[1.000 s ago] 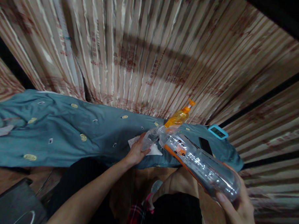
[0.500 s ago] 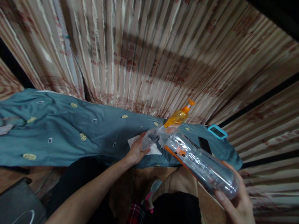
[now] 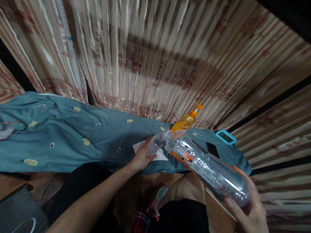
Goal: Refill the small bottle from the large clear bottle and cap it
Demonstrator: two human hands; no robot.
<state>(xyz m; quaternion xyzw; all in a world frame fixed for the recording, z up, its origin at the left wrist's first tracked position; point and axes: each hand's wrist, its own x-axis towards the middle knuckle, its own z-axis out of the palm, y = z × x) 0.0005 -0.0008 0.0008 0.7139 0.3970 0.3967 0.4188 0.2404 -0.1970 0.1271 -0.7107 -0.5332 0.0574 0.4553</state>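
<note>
My right hand (image 3: 256, 206) grips the lower end of a clear plastic bottle (image 3: 212, 174) with an orange print, tilted and pointing up to the left. At the bottle's other end, clear crinkled plastic (image 3: 156, 144) reaches over to my left hand (image 3: 142, 159). The left fingers are closed on that plastic; I cannot tell whether it is a bag or a wrapper. Below it lies a white paper (image 3: 162, 156) on the cloth. Just beyond the bottle's upper end is a pump bottle (image 3: 184, 122) with amber liquid and an orange pump.
A teal patterned cloth (image 3: 67, 136) covers the narrow table. On its right lie a dark phone-like slab (image 3: 212, 150) and a blue-framed digital clock (image 3: 226, 136). Pleated curtains (image 3: 147, 61) hang close behind. At lower left stands a dark grey box-like object (image 3: 17, 210).
My right hand and the lower end of the clear bottle have shifted slightly right and down. My left hand stays where it was on the plastic.
</note>
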